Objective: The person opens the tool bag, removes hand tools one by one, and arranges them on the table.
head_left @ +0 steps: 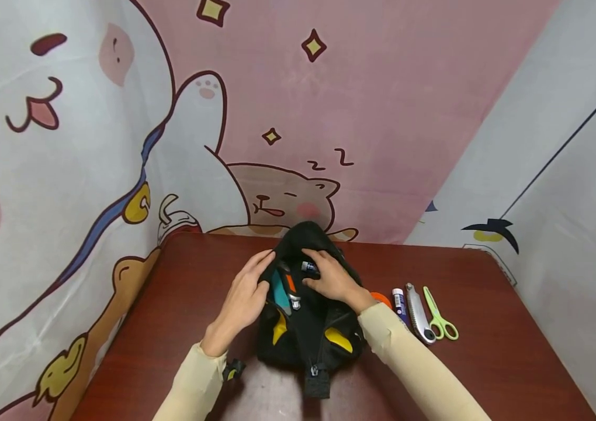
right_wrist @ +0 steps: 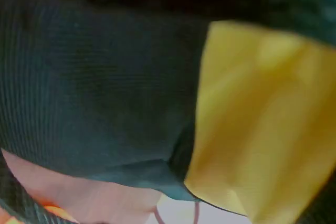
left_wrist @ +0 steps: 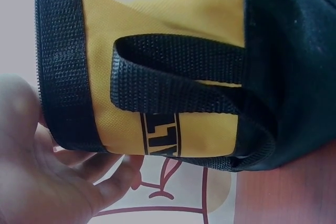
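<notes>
A black tool bag [head_left: 298, 345] with yellow panels stands unzipped on the table. My left hand [head_left: 245, 292] grips its left rim; the left wrist view shows the fingers [left_wrist: 113, 184] bent round the zippered edge. My right hand [head_left: 337, 280] reaches into the bag's mouth, thumb and forefinger parted. Between them lies a small dark cylinder with white markings [head_left: 309, 267], partly covered by the hand. Beside it inside the bag are a teal item [head_left: 279, 289] and an orange and grey tool [head_left: 291, 285]. In the right wrist view the bag's wall hides most of the hand.
Right of the bag lie an orange ring-shaped item [head_left: 381, 299], partly hidden by the sleeve, a glue stick [head_left: 399, 304], a grey-handled folding tool [head_left: 418, 313] and light green scissors [head_left: 437, 318]. A black strap end [head_left: 234, 369] sticks out at left. A patterned cloth [head_left: 382, 117] hangs behind.
</notes>
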The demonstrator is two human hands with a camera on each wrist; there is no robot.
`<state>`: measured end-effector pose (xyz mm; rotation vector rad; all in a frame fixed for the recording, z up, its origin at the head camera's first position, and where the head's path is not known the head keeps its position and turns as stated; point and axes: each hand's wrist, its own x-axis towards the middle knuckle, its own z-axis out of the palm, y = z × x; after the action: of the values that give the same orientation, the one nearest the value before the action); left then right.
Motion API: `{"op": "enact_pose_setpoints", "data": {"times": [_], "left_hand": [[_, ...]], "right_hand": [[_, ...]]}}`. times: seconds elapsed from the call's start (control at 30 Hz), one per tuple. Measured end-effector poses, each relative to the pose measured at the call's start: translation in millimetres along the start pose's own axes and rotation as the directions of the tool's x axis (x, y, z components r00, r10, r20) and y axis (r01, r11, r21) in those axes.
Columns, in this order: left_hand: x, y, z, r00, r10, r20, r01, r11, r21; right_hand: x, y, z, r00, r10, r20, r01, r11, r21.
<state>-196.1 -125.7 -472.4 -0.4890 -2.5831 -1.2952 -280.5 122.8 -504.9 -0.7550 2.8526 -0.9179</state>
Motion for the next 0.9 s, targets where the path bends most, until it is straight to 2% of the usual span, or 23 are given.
{"op": "enact_pose_setpoints", "data": {"times": [0.13,0.43,0.9], "left_hand": [[0.2,0.3,-0.2,1.0,-0.002,0.0,0.002,1.0,-0.003],[0.5,0.0,0.1,1.0,0.001,0.001,-0.001,1.0,-0.01],[0.4,-2.0,-1.5,1.0,-0.005,-0.005,0.005,1.0,-0.011]], "right_hand": [[4.3,8.8,4.2,0.998,0.044,0.055,-0.043,0.999,-0.019],[1.8,21.1,12.2,0.988,0.108,0.11,-0.105,0.994,-0.032],[4.0,19.2,14.7,0.992,0.091,0.087,-0.084,0.993,-0.078]]}}
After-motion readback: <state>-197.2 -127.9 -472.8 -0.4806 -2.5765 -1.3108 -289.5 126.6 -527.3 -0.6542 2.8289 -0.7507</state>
